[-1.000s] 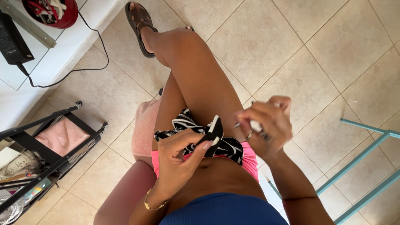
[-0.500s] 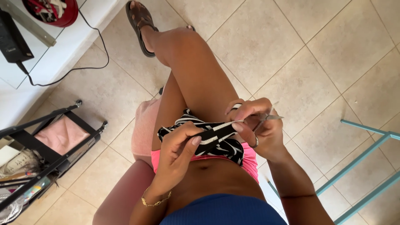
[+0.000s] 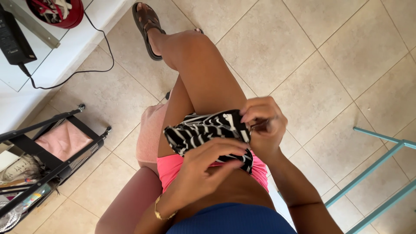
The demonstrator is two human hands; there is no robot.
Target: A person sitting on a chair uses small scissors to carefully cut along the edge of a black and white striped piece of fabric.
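Starting at the far left of the frame, a black wire-mesh cart (image 3: 52, 160) sits low, with a pink cloth (image 3: 63, 142) lying in its upper tray and clutter on the shelf below. Up in the top left corner there's a red round container (image 3: 60, 11) on a white counter (image 3: 82, 37), and a black power adapter (image 3: 13, 37) with its cable (image 3: 86, 71) trailing down over the edge. Moving toward the middle, a dark sandal (image 3: 147, 28) rests on the beige tiled floor (image 3: 303, 52) near the top, at the end of a crossed leg. A pink cushioned seat (image 3: 149, 134) peeks out just left of the thigh. Now the centre: a black-and-white striped fabric (image 3: 203, 130) lies on the lap, over pink shorts (image 3: 173, 167). The left hand (image 3: 208, 167), a gold bracelet (image 3: 159, 211) on its wrist, is curled loosely with its fingers laid along the fabric's lower edge, pinning it. Just right of that, the right hand (image 3: 264, 125) is closed tight at the fabric's right end, fingers pinched around a thin metal item; it is too small to tell what it is. Far right, lower corner, a teal metal frame (image 3: 377, 173) slants across the tiles.
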